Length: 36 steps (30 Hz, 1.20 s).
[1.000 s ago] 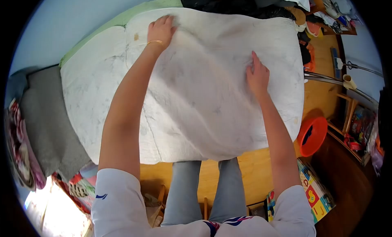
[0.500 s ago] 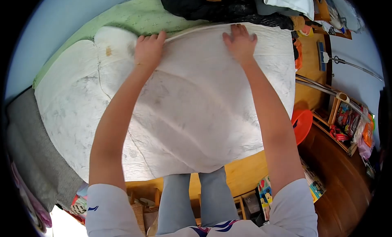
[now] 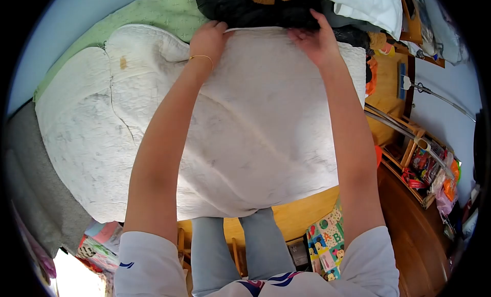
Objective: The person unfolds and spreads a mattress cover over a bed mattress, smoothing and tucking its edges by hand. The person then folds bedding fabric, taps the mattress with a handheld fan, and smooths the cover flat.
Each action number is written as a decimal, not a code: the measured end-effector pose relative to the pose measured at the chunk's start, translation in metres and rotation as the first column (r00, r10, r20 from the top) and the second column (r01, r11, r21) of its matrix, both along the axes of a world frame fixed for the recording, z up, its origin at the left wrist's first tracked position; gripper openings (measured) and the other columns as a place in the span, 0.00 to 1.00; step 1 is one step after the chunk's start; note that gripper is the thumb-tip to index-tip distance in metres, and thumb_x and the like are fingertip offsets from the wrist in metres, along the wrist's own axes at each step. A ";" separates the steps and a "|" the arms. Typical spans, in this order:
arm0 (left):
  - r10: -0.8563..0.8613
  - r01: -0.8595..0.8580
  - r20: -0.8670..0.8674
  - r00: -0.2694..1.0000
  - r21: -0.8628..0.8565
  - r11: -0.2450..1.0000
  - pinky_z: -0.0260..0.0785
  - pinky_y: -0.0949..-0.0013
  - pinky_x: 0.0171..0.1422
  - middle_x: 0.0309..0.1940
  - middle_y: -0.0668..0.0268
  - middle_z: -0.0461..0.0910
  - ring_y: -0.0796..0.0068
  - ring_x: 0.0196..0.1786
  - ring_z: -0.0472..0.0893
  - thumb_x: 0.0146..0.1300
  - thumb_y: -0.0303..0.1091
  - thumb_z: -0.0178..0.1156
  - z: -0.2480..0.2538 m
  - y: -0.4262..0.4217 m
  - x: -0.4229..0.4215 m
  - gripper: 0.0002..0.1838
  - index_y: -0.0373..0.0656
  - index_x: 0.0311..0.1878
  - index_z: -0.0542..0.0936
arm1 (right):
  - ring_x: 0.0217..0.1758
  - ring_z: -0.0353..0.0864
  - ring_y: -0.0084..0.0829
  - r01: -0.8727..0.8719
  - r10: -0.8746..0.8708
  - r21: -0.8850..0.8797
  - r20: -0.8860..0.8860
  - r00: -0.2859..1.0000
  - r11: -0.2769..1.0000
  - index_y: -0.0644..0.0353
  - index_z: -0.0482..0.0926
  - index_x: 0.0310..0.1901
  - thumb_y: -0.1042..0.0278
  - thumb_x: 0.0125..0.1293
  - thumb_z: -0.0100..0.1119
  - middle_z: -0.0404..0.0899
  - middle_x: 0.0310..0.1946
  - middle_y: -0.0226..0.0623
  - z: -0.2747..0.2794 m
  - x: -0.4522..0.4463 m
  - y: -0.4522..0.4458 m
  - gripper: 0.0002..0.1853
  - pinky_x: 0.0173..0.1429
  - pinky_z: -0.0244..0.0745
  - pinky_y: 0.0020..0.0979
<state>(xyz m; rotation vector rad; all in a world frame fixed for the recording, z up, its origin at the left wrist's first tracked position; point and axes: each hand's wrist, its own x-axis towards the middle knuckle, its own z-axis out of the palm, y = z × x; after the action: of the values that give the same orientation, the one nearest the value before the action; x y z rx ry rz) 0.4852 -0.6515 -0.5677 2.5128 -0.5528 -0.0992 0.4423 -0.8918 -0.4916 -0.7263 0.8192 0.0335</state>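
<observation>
A large white quilted pad (image 3: 266,123) with faint stains and a brown spot lies spread before me, its far side raised in soft folds. My left hand (image 3: 208,41) is closed at the pad's far edge, fingers curled over it and mostly hidden, with a thin bracelet on the wrist. To its right, my right hand (image 3: 319,45) touches the same edge with its fingers stretched to the left. Its thumb stands up, apart from the fingers. A dark seam (image 3: 113,92) runs down the pad's left part.
Black clothing (image 3: 230,8) and a white cloth (image 3: 358,10) are heaped behind the far edge. Green bedding (image 3: 153,18) shows at the back left, grey fabric (image 3: 38,179) at the left. Metal poles (image 3: 394,124) and a wooden rack (image 3: 409,159) stand right.
Both hands have moved farther away and to the right along the pad's far edge. My right hand has turned from lying flat to thumb up. The pad's near edge has shifted slightly.
</observation>
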 end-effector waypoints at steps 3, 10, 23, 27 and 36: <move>0.008 -0.005 0.042 0.999 -0.082 0.997 0.68 0.59 0.53 0.40 0.59 0.77 0.56 0.48 0.74 0.56 0.40 0.62 -0.009 -0.001 0.003 0.12 0.41 0.34 0.81 | 0.56 0.69 0.51 -0.108 0.109 0.011 -0.105 0.989 0.994 0.64 0.57 0.63 0.56 0.64 0.60 0.62 0.60 0.52 -0.002 0.009 -0.003 0.33 0.63 0.67 0.50; 0.059 -0.048 0.044 0.997 -0.227 0.973 0.68 0.58 0.48 0.37 0.57 0.76 0.53 0.43 0.75 0.57 0.40 0.63 -0.013 0.001 0.006 0.15 0.34 0.33 0.80 | 0.65 0.63 0.45 -0.014 0.023 0.152 -0.061 0.998 0.988 0.60 0.62 0.62 0.57 0.71 0.49 0.64 0.63 0.43 0.000 0.023 0.037 0.23 0.65 0.64 0.52; 0.341 -0.283 -0.270 0.901 0.231 0.931 0.71 0.57 0.54 0.42 0.48 0.81 0.50 0.50 0.79 0.59 0.43 0.55 0.008 -0.010 0.090 0.17 0.38 0.37 0.84 | 0.60 0.67 0.46 0.007 -0.005 -0.209 0.010 1.000 0.978 0.70 0.61 0.57 0.68 0.74 0.36 0.66 0.58 0.51 0.072 0.058 0.027 0.16 0.65 0.66 0.51; 0.287 -0.290 -0.200 0.937 0.014 0.957 0.69 0.56 0.55 0.42 0.49 0.81 0.50 0.50 0.78 0.58 0.40 0.55 -0.021 0.015 0.109 0.16 0.40 0.41 0.83 | 0.58 0.70 0.45 0.071 -0.073 -0.139 -0.008 0.997 0.988 0.69 0.63 0.57 0.67 0.73 0.38 0.69 0.55 0.49 0.048 0.038 0.020 0.17 0.65 0.66 0.50; 0.058 -0.022 -0.251 0.966 0.147 0.989 0.69 0.61 0.57 0.46 0.53 0.81 0.54 0.51 0.79 0.58 0.37 0.59 -0.048 0.042 0.159 0.17 0.41 0.50 0.81 | 0.62 0.68 0.40 -0.088 0.037 -0.738 -0.085 0.996 0.669 0.64 0.66 0.59 0.47 0.68 0.48 0.70 0.58 0.44 -0.067 -0.039 0.070 0.29 0.68 0.58 0.45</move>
<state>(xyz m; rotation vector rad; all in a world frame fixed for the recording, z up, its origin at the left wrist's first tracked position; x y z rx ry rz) 0.6441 -0.6094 -0.6155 2.5941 -0.4013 -0.4545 0.4029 -0.8215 -0.5588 -1.5463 0.8644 -0.2363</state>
